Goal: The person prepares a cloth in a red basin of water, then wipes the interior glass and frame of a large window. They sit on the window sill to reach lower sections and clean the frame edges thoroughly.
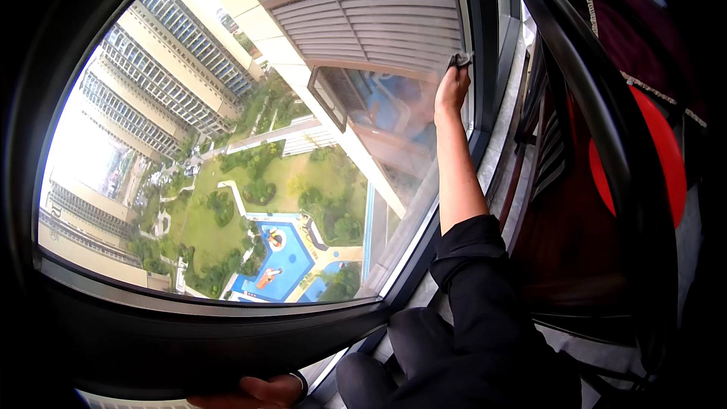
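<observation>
My right hand [453,90] is raised along the right side of a large window pane [318,182]. It grips a small, crumpled dark-grey cloth [459,60] against the glass, close to the dark upright frame [484,57]. The forearm is bare below a rolled black sleeve. Low in the picture, my left hand [261,391] lies at the edge of the dark lower window rail [227,346], a dark band around its wrist. Its fingers are in shadow and partly cut off, so its grip on the rail is unclear.
To my right stand a black curved-frame chair [596,96] and a round red object [670,159]. Dark red cloth with beaded trim [642,28] lies behind the chair. My knees [397,346] are near the sill. Beyond the glass, far below, are tall buildings, lawns and a blue play area.
</observation>
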